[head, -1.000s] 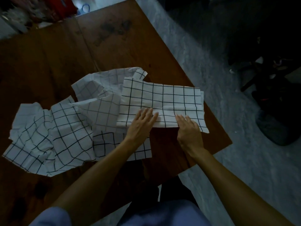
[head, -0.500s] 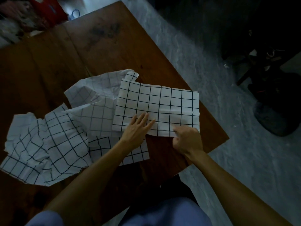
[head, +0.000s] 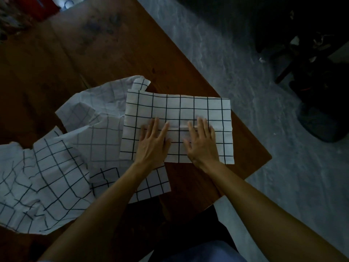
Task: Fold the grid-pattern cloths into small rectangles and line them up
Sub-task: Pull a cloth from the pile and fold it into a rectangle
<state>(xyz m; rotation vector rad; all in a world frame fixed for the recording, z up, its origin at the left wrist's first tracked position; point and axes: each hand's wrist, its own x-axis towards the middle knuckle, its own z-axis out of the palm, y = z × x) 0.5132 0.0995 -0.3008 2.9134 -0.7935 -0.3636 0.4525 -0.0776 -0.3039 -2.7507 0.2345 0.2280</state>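
Observation:
A white cloth with a black grid, folded into a wide rectangle (head: pixel 188 108), lies flat near the right corner of the brown wooden table (head: pixel 117 53). My left hand (head: pixel 154 143) and my right hand (head: pixel 202 144) press side by side on its middle, palms down, fingers spread, holding nothing. A crumpled heap of more grid-pattern cloths (head: pixel 47 171) spreads to the left, partly under the folded one. One corner of a cloth (head: pixel 151 184) sticks out beneath my left forearm.
The table's right edge and near corner (head: pixel 264 159) run close to the folded cloth; grey floor (head: pixel 255 91) lies beyond. Dark objects (head: pixel 321 91) stand on the floor at the right. A red thing (head: pixel 43 6) sits at the table's far left.
My right hand, closed at the cloth's near edge half a second ago, now lies flat and open on the cloth. Both hands have slid forward onto its middle. The cloth lies flatter.

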